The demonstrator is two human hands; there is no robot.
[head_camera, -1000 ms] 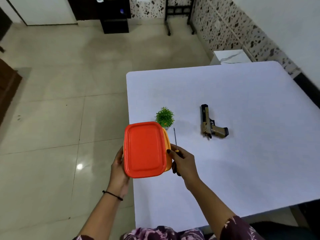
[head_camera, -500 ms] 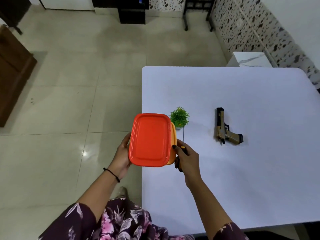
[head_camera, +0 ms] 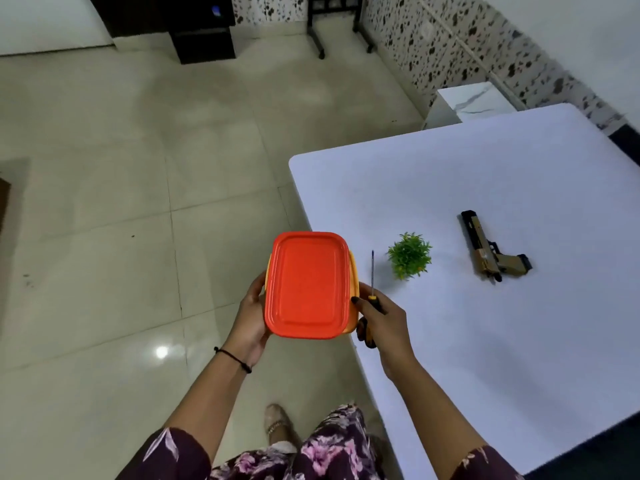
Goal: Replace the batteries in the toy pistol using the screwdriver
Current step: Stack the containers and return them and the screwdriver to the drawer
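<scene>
A tan and black toy pistol (head_camera: 491, 249) lies on its side on the white table (head_camera: 485, 341), well right of both hands. My right hand (head_camera: 384, 318) grips a screwdriver (head_camera: 372, 271) by its black and yellow handle, the thin shaft pointing away from me. That hand's fingers also touch the right side of an orange box with a red lid (head_camera: 308, 284). My left hand (head_camera: 251, 318) holds the box's left side. The box hangs in the air by the table's left edge. What is inside it is hidden.
A small green artificial plant (head_camera: 409, 255) stands on the table between the screwdriver and the pistol. Tiled floor lies to the left. A white marble block (head_camera: 474, 102) sits by the speckled wall beyond the table. Dark furniture stands at the far wall.
The view has shifted, so the table now sits further right in the frame. The box and screwdriver have moved left relative to the plant, off the table's edge. Both grips are unchanged.
</scene>
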